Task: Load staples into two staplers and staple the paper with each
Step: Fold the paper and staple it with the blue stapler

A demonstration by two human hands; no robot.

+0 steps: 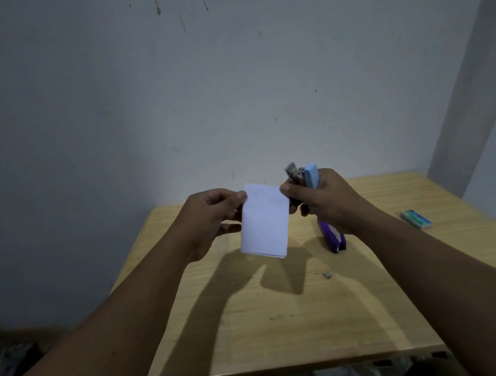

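A pale wooden table [286, 322] stands against a grey, stained wall [167, 88], and on its right side, well apart from the hands, lies a small green and white staple box [416, 219]. Nearer the middle of the tabletop sits a tiny grey piece [327, 275], perhaps a strip of staples, though it is too small to tell. A purple stapler [332, 237] lies on the table just beneath the right wrist, which covers its far end; only the near end shows. Both hands are raised above the table. The left hand [212, 215] pinches the upper left corner of a folded white paper [264, 221] between thumb and fingers, so the sheet hangs down with its folded edge lowest. The right hand [322, 201] is wrapped round a light blue stapler [308, 176], held upright with its metal head pointing up, and its thumb touches the paper's upper right corner. The paper thus hangs between the two hands, with the blue stapler just beside its right edge.
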